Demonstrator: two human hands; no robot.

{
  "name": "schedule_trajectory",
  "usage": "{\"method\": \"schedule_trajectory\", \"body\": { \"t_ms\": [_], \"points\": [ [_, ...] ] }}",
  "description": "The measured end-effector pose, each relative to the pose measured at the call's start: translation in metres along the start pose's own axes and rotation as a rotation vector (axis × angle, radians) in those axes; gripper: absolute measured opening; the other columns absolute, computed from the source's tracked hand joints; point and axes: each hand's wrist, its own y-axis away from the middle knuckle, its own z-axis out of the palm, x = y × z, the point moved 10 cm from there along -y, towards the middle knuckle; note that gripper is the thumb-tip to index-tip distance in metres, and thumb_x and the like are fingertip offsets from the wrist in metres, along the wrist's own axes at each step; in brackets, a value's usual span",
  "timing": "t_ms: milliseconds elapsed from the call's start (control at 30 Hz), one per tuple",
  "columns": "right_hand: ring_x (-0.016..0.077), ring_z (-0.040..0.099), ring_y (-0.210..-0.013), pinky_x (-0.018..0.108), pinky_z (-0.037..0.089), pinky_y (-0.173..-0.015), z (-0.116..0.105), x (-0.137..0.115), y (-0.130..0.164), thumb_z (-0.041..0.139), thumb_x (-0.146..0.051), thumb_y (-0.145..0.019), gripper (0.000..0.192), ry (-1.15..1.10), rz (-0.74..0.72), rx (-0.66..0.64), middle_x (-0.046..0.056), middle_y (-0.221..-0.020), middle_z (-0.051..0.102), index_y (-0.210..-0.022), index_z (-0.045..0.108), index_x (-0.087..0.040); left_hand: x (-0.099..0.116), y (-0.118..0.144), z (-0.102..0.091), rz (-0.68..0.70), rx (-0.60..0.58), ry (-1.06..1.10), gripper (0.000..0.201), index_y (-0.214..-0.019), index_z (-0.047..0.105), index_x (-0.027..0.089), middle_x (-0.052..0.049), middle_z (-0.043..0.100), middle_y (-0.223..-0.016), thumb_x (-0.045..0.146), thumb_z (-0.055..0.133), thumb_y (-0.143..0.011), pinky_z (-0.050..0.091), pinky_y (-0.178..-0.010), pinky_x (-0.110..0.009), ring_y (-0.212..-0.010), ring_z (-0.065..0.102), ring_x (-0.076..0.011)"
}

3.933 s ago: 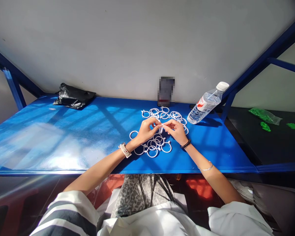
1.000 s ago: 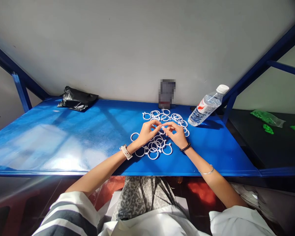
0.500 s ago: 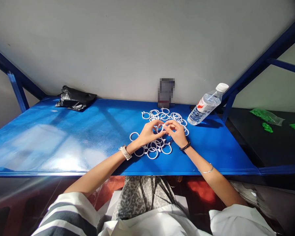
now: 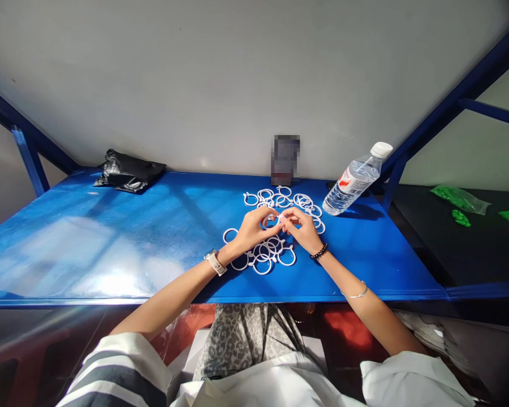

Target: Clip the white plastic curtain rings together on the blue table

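Note:
Between my two hands is a white curtain ring point(image 4: 280, 218), a thin plastic hoop with a small eyelet. My left hand point(image 4: 253, 229) curves around the hoop's left side, thumb and fingers closed on it. With bent fingertips, my right hand point(image 4: 302, 229) pinches the ring at its right side near the eyelet. The fingers partly hide this ring. On the near side of my hands lies a loose group of similar white rings point(image 4: 286, 265). Another cluster of white rings point(image 4: 302, 201) lies just beyond my fingers, partly covered by them.
The blue table point(image 4: 186, 226) meets a grey wall. A black plastic bag point(image 4: 129, 170) lies at the back left. A pixelated dark upright object point(image 4: 285, 160) leans on the wall. A water bottle point(image 4: 353, 180) stands right of the rings. Green pieces in a clear bag point(image 4: 458, 199) lie on a dark surface.
The held ring has tilted flatter between my fingers, and its hoop shows less. My hands have stayed in nearly the same place.

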Motion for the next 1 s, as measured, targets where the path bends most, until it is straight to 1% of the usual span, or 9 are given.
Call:
{"method": "schedule_trajectory", "body": {
  "t_ms": [267,433,633,733,833,900,1000],
  "points": [
    [0.0154,0.063,-0.056,0.028,0.051,-0.055,0.002,-0.005,0.001,0.055,-0.042,-0.089,0.020,0.068,-0.054,-0.021,-0.001,-0.064,0.063,-0.087,0.058,-0.023,0.007,-0.001,-0.006,0.072,0.025,-0.040,0.023,-0.084,0.062,0.017,0.000,0.060,-0.069,0.040,0.062,-0.083,0.040,-0.055,-0.021,-0.058,0.048,-0.0089],
    [0.0156,0.062,-0.056,0.028,0.050,-0.054,0.007,-0.006,0.003,0.054,-0.035,-0.088,0.013,0.095,-0.091,-0.057,0.000,-0.065,0.064,-0.087,0.058,-0.022,0.007,-0.001,-0.007,0.072,0.034,-0.036,0.024,-0.081,0.061,0.017,-0.001,0.062,-0.072,0.041,0.062,-0.085,0.040,-0.053,-0.021,-0.059,0.049,-0.0093],
    [0.0154,0.062,-0.056,0.028,0.051,-0.054,0.005,-0.011,0.004,0.054,-0.037,-0.089,0.015,0.109,-0.110,-0.024,0.000,-0.067,0.064,-0.085,0.058,-0.022,0.010,0.000,-0.007,0.086,0.029,-0.037,0.023,-0.087,0.061,0.017,-0.003,0.061,-0.076,0.040,0.061,-0.086,0.043,-0.058,-0.024,-0.066,0.054,-0.0119],
    [0.0157,0.062,-0.056,0.029,0.051,-0.054,0.002,-0.012,0.004,0.053,-0.038,-0.090,0.018,0.129,-0.112,0.008,0.000,-0.065,0.063,-0.081,0.057,-0.023,0.011,0.000,-0.007,0.085,0.024,-0.018,0.023,-0.097,0.059,0.017,-0.003,0.063,-0.082,0.037,0.063,-0.085,0.046,-0.062,-0.024,-0.069,0.055,-0.0120],
    [0.0155,0.062,-0.056,0.028,0.051,-0.055,0.000,-0.011,0.005,0.053,-0.038,-0.091,0.019,0.136,-0.118,0.033,-0.001,-0.062,0.062,-0.080,0.056,-0.023,0.011,0.000,-0.008,0.080,0.029,0.023,0.028,-0.106,0.058,0.017,-0.005,0.064,-0.090,0.034,0.065,-0.084,0.048,-0.066,-0.024,-0.072,0.057,-0.0117],
    [0.0152,0.061,-0.055,0.028,0.050,-0.055,-0.001,-0.011,0.006,0.053,-0.038,-0.091,0.019,0.137,-0.124,0.044,-0.001,-0.062,0.062,-0.081,0.056,-0.023,0.010,0.000,-0.009,0.074,0.036,0.035,0.031,-0.107,0.057,0.017,-0.005,0.065,-0.093,0.033,0.066,-0.083,0.049,-0.069,-0.024,-0.076,0.059,-0.0123],
    [0.0149,0.061,-0.056,0.027,0.049,-0.055,-0.003,-0.012,0.006,0.053,-0.038,-0.091,0.019,0.142,-0.128,0.069,-0.001,-0.062,0.061,-0.080,0.055,-0.023,0.005,-0.002,-0.009,0.038,0.044,0.034,0.034,-0.106,0.058,0.017,-0.006,0.066,-0.093,0.036,0.069,-0.080,0.049,-0.069,-0.025,-0.077,0.060,-0.0134]
  ]
}}
